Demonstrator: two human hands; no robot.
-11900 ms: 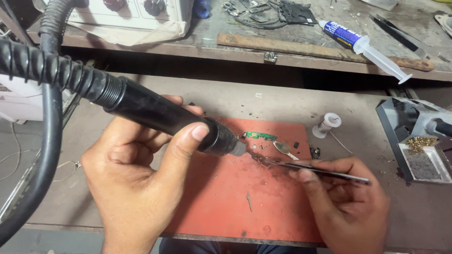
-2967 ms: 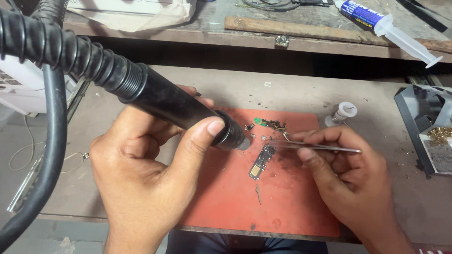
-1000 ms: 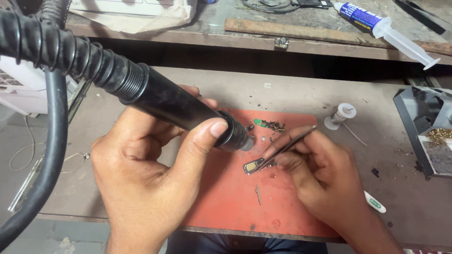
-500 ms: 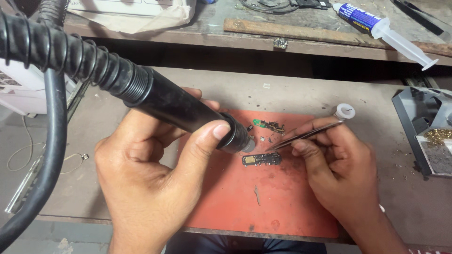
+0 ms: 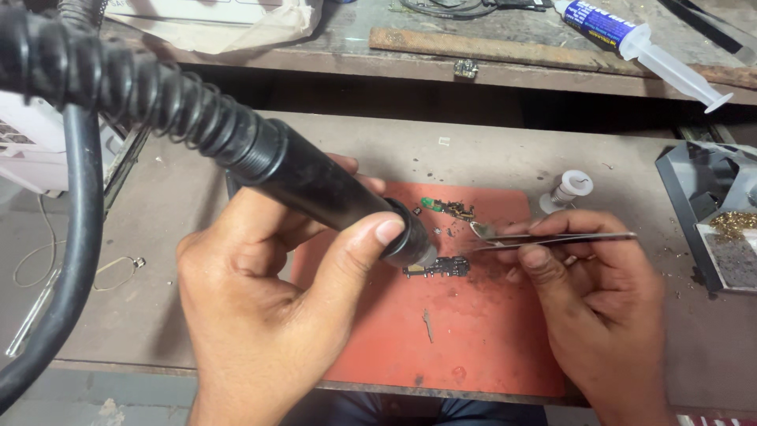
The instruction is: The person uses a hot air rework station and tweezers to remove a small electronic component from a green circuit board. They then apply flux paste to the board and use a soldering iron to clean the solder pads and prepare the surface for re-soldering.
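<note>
My left hand grips a black hot-air wand with a ribbed hose; its nozzle points down at a small dark circuit board lying on the red mat. Metal tweezers are pinched in my right hand, lying almost level, with their tips just above and right of the board, near the nozzle. A second small green board piece lies on the mat behind them.
A small white solder spool stands right of the mat. A grey stand with brass wool is at the right edge. A syringe and a rusty bar lie on the back shelf. A white unit sits at left.
The tweezers have swung from slanting down at the board to nearly level, and my right hand has shifted right. The small board now lies flat under the nozzle. The wand has stayed put.
</note>
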